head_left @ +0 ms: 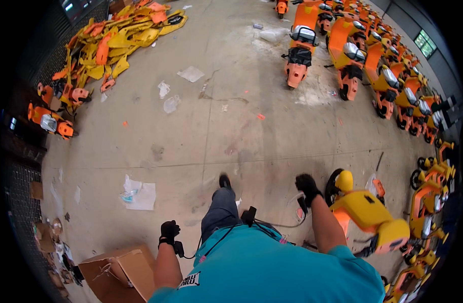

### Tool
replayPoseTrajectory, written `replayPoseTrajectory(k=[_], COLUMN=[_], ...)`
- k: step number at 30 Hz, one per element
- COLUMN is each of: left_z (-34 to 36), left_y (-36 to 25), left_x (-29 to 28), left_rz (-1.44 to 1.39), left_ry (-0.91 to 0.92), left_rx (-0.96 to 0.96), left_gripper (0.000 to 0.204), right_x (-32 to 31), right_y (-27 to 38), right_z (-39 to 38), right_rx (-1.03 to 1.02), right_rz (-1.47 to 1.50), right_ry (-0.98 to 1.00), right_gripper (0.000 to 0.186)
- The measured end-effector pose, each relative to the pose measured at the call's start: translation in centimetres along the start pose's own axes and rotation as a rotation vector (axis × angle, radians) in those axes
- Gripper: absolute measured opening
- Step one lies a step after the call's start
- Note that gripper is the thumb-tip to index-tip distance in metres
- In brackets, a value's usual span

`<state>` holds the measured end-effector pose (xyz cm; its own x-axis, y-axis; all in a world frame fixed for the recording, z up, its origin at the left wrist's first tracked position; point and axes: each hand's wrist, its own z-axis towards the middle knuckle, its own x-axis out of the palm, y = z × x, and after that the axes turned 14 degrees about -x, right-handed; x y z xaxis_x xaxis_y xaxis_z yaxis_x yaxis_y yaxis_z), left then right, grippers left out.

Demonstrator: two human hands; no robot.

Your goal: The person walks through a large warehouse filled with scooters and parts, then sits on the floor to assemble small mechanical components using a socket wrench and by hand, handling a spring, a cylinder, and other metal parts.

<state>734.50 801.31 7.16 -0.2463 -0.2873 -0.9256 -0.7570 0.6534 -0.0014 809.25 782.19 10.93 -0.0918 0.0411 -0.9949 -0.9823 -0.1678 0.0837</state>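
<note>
My left hand [169,230], in a black glove, hangs low on the left with its fingers curled in and nothing seen in them. A brown cardboard box [136,269] with its flaps up stands on the floor near that forearm. My right hand [307,186], gloved in black too, is held out to the right, its fingers closed and no object showing. A yellow and orange scooter [369,209] is close to the right of that hand, apart from it. Dark cables run from both wrists to a small black device [248,216] at my waist.
Rows of orange and yellow scooters [352,55] line the right side. A heap of yellow and orange panels [112,43] lies at the far left, with another scooter [52,122] nearer. White sheets [142,196] and plastic scraps [191,74] litter the concrete floor.
</note>
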Motion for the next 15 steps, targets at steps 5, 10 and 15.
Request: replayPoseTrajectory(k=[5, 10, 15], left_z=[9.1, 36.2, 48.0], left_y=[5.1, 2.8, 14.3], left_x=[-3.6, -15.6, -26.0], left_rz=[0.102, -1.178, -0.265], left_ry=[0.158, 0.348, 0.007], left_rx=[-0.093, -0.757, -0.169], left_gripper=[0.018, 0.023, 0.009], right_x=[-10.0, 0.0, 4.9], right_y=[-1.1, -18.0, -12.2], right_z=[26.5, 22.2, 30.3], right_rx=[0.705, -0.047, 1.057], right_rz=[1.059, -0.119, 1.206], right_ry=[-0.248, -0.084, 0.165], right_gripper=[0.023, 0.016, 0.025])
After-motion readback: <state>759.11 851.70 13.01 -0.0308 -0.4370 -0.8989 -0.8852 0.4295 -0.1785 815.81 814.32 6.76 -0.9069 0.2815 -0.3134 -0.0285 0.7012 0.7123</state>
